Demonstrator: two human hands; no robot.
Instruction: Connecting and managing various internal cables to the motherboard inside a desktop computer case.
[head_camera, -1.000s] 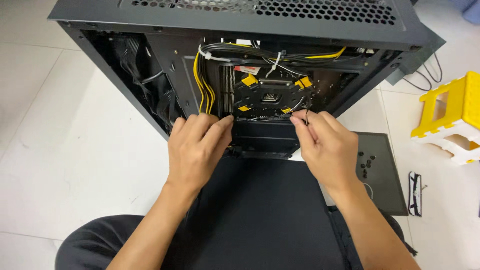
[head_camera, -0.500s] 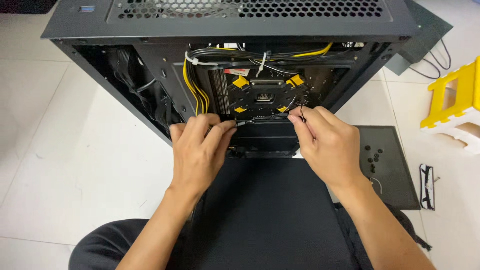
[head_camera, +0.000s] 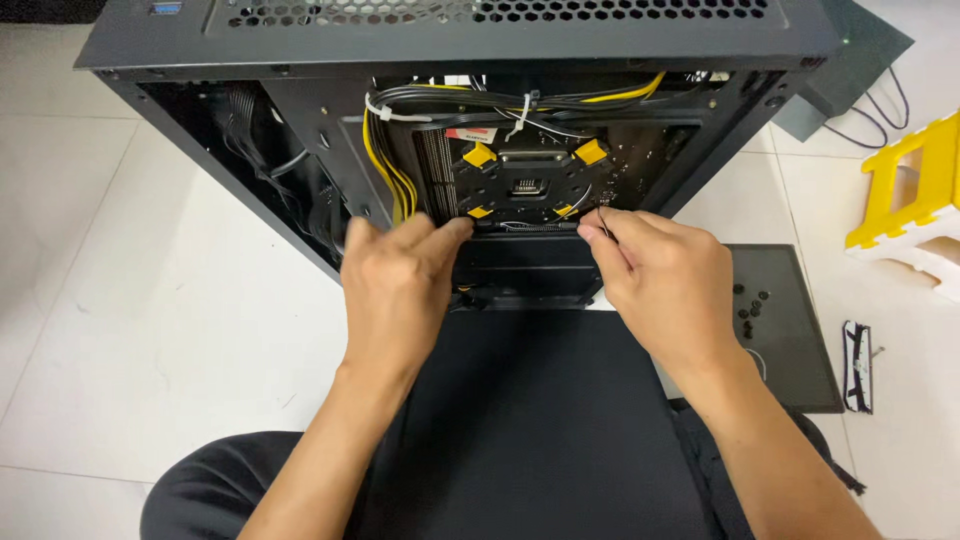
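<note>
A dark computer case (head_camera: 150, 50) stands open on the pale tiled floor (head_camera: 130, 330), its side off, and the person sits before it with both hands reaching into the opening. The left hand (head_camera: 400, 285) hovers at the lower edge of the opening, fingers loosely curled and pointing toward the black bracket with yellow corner pads (head_camera: 527, 180) — it grips nothing that I can see, fingertips just touching or nearly touching the metal lip below that bracket. The right hand (head_camera: 665, 280) is pinched shut, thumb and forefinger together on a thin dark wire (head_camera: 603, 222) just beside the bracket's lower right corner. The two hands sit apart, the bracket's bottom edge between them. A bundle of yellow and black cables (head_camera: 385, 175) runs down the left of the bracket, gathered above with white ties. To the right, a flat black panel (head_camera: 790, 340) lies on the floor with small screws (head_camera: 750, 305) on it — beyond that, a yellow and white step stool (head_camera: 915, 200).
</note>
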